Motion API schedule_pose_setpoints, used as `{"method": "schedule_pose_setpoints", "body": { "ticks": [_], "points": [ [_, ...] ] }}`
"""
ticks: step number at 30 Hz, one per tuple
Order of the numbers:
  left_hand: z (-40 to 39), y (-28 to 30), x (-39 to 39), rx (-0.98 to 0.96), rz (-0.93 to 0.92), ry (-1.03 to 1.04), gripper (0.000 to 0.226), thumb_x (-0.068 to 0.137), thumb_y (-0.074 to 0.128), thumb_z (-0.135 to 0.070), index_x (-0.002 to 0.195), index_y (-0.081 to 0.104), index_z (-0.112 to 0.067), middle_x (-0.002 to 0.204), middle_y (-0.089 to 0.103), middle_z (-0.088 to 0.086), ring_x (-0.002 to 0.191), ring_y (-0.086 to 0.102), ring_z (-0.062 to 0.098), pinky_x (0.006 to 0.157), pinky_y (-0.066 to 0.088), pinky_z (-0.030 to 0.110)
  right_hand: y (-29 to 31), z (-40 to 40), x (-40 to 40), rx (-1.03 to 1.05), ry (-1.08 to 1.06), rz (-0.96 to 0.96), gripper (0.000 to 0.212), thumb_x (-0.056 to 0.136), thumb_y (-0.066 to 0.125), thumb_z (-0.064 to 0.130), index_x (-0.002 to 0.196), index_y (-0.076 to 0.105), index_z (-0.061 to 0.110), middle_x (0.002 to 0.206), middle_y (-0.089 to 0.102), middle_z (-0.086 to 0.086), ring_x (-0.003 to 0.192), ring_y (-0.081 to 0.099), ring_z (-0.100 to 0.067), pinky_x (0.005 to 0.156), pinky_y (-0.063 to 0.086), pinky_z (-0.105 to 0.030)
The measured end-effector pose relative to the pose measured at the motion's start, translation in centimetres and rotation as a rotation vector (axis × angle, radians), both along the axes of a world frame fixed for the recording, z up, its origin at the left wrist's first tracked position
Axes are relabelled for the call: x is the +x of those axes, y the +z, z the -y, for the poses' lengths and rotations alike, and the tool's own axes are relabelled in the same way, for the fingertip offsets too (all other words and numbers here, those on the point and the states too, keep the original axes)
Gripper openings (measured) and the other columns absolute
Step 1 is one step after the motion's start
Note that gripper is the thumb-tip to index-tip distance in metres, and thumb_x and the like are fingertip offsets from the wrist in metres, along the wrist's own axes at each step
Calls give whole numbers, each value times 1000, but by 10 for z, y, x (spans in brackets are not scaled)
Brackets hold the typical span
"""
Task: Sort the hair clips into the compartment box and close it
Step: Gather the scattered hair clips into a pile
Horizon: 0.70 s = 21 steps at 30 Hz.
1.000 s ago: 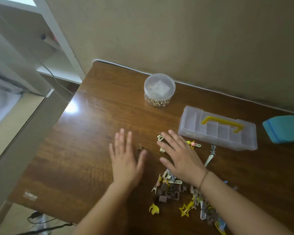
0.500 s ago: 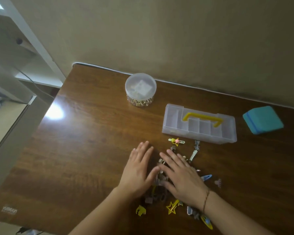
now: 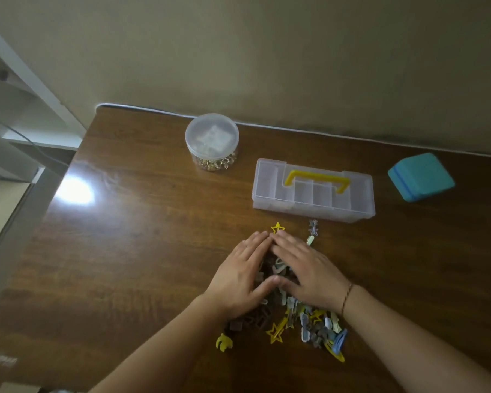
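A heap of small hair clips [image 3: 298, 321], brown, yellow, grey and blue, lies on the wooden table [image 3: 142, 251] in front of me. My left hand [image 3: 238, 276] and my right hand [image 3: 306, 270] lie flat over the heap with straight fingers, fingertips and thumbs meeting. A yellow star clip [image 3: 277, 228] and a clear clip [image 3: 313, 227] lie just beyond my fingertips. The clear compartment box [image 3: 313, 191] with a yellow handle stands behind them, lid shut.
A round clear jar [image 3: 211, 141] with a lid and gold pieces stands at the back, left of the box. A teal case [image 3: 421, 177] lies at the back right. The table's left edge drops off beside a white shelf.
Both hands have come together over the heap, sweeping the clips inward. The view has shifted, so the table's objects sit further right and lower than before.
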<state>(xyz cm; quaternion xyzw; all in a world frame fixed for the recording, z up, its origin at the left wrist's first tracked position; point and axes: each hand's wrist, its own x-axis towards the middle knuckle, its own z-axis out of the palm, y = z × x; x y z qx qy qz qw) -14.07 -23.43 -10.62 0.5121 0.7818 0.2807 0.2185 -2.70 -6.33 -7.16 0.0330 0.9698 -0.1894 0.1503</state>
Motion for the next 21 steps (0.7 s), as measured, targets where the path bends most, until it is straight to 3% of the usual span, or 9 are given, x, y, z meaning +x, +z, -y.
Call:
{"method": "schedule_pose_setpoints", "body": {
  "ticks": [3, 6, 10, 14, 17, 21],
  "points": [
    [14, -1, 20, -3, 33, -16, 80, 96, 32, -67, 157, 21, -17, 165, 16, -4, 152, 5, 6, 123, 18, 39, 0, 17, 24, 17, 46, 14, 77, 93, 16, 70, 153, 12, 21, 157, -7, 9, 145, -16, -5, 121, -4, -33],
    [26, 0, 31, -4, 52, -20, 78, 97, 33, -67, 157, 21, -20, 165, 15, -7, 152, 5, 6, 123, 18, 40, -2, 18, 33, 8, 64, -8, 68, 96, 20, 66, 152, 17, 27, 158, -1, 11, 146, -14, -3, 120, -5, -33],
    [26, 4, 20, 2, 29, 64, 76, 96, 30, -68, 156, 23, -22, 165, 17, -7, 152, 4, 6, 123, 14, 38, 2, -19, 18, 20, -132, -118, 60, 96, 20, 61, 148, 27, 32, 158, 11, 13, 147, -4, -5, 118, 0, -31],
    [-2, 7, 1, -48, -3, 59, 77, 96, 25, -68, 157, 20, -22, 165, 14, -6, 152, 0, 5, 124, 5, 35, -5, -42, 14, 56, -229, -69, 63, 95, 21, 59, 149, 29, 27, 159, 15, 12, 147, 0, -6, 116, 4, -28],
    [-24, 4, -7, -127, -59, 10, 78, 95, 22, -68, 158, 18, -22, 166, 11, -7, 151, -7, 5, 124, 0, 40, -12, -29, 27, 32, -222, -35, 66, 94, 20, 63, 150, 26, 27, 160, 10, 13, 146, -10, -3, 117, 12, -34],
    [-27, 0, -4, -147, -166, -78, 79, 94, 16, -70, 157, 22, -23, 165, 14, -11, 151, -11, 7, 122, -2, 49, -11, 1, 53, 10, -141, -49, 67, 97, 20, 62, 152, 21, 24, 160, 10, 9, 147, -8, -4, 121, 3, -35]
  ]
}}
